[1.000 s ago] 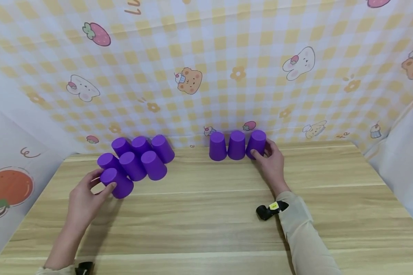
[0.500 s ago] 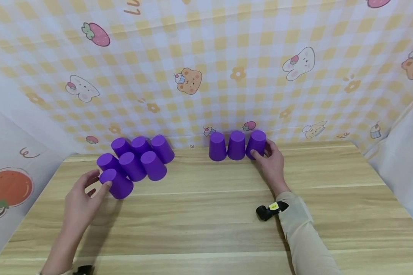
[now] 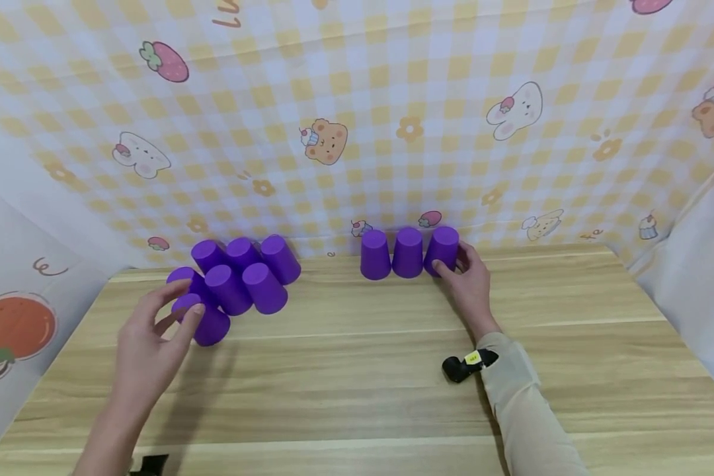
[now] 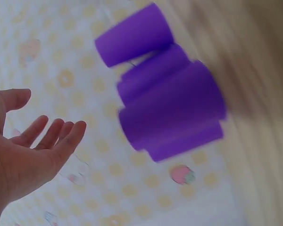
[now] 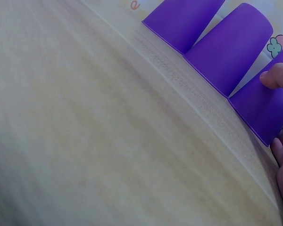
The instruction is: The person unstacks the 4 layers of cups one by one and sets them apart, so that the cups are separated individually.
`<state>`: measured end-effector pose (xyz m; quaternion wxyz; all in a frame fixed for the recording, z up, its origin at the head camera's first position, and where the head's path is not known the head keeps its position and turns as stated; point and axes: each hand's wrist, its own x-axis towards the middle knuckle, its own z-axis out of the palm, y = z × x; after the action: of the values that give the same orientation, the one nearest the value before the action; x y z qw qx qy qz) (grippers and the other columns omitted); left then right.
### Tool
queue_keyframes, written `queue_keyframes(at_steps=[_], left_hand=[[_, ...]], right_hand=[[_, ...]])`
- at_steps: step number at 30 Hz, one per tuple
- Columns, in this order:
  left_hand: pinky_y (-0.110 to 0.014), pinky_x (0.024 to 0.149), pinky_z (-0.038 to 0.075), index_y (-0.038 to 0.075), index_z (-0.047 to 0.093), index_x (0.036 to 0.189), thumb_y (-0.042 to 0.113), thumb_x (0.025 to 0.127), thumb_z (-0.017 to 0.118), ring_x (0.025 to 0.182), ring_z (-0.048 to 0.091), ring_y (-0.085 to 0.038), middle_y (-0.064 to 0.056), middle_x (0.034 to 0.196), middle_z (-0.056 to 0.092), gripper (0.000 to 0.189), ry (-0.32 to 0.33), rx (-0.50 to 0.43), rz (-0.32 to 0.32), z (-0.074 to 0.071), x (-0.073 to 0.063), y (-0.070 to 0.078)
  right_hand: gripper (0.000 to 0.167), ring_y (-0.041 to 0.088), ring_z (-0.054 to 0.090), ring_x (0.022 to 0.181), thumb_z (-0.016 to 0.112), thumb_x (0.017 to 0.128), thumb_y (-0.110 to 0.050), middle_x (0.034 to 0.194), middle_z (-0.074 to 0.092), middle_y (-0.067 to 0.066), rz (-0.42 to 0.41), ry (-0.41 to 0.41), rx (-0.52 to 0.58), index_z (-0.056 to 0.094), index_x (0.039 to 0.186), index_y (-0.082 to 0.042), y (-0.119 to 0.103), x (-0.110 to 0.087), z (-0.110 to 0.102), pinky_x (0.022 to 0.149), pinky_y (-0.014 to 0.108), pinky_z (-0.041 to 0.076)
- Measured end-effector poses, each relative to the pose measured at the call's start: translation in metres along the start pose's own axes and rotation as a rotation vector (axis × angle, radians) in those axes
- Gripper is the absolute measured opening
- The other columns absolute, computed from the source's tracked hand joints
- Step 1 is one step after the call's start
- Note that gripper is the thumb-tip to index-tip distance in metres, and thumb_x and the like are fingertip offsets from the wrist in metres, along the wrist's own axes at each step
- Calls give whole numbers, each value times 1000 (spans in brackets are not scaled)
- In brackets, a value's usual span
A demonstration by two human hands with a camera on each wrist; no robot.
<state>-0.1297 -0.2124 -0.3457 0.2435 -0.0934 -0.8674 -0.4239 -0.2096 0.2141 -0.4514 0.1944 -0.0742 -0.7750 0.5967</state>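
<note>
Purple cups stand upside down on the wooden table in two sets. At the left, several form a group of rows, with one front cup (image 3: 213, 326) nearest me. My left hand (image 3: 150, 340) hovers above and beside that front cup, holding nothing. In the left wrist view the left hand (image 4: 30, 148) is apart from the cups, fingers loosely bent and thumb spread. On the right, three cups stand in a line, among them a left cup (image 3: 375, 256) and a middle cup (image 3: 407, 254). My right hand (image 3: 473, 284) grips the right-end cup (image 3: 442, 246), thumb on its front.
The table (image 3: 345, 390) meets a yellow checked cloth (image 3: 381, 79) with cartoon prints right behind the cups. White cloth (image 3: 12, 225) hangs at the left side. A gap of bare table lies between the two sets. A black wrist device (image 3: 461, 367) sits on the right sleeve.
My left hand has let go of the front cup, drawn slightly off it and lifted above it. The right hand keeps its grip in the same place.
</note>
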Motion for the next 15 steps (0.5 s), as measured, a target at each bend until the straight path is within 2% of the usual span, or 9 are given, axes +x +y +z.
queue_keyframes(at_steps=[3, 6, 9, 15], left_hand=[[-13, 85, 46, -5, 57, 119, -12, 79, 66, 105, 52, -2, -13, 115, 57, 42, -40, -32, 103, 8, 3, 11], [-14, 85, 46, -5, 58, 117, -12, 78, 67, 104, 53, -2, -13, 114, 58, 41, -86, -75, 171, 21, 7, 20], [-18, 86, 48, -3, 58, 116, -10, 79, 67, 105, 53, -5, -10, 114, 59, 39, -140, -116, 195, 34, 10, 29], [-33, 86, 51, 3, 59, 117, 0, 83, 67, 107, 54, -17, -6, 116, 59, 35, -220, -144, 174, 57, 13, 38]], right_hand=[[60, 27, 49, 117, 72, 82, -15, 129, 51, 17, -4, 1, 4, 45, 134, -3, -1, 0, 0, 101, 33, 40], [60, 28, 49, 117, 72, 82, -15, 128, 51, 17, -9, 0, 14, 45, 134, -3, -1, -1, -1, 101, 34, 39], [59, 28, 48, 118, 72, 82, -15, 128, 51, 17, -8, 1, 14, 46, 133, -3, -1, -1, -2, 101, 34, 39], [61, 27, 48, 118, 72, 81, -15, 129, 51, 17, -1, -2, -2, 45, 134, -2, -1, 0, 0, 101, 33, 39]])
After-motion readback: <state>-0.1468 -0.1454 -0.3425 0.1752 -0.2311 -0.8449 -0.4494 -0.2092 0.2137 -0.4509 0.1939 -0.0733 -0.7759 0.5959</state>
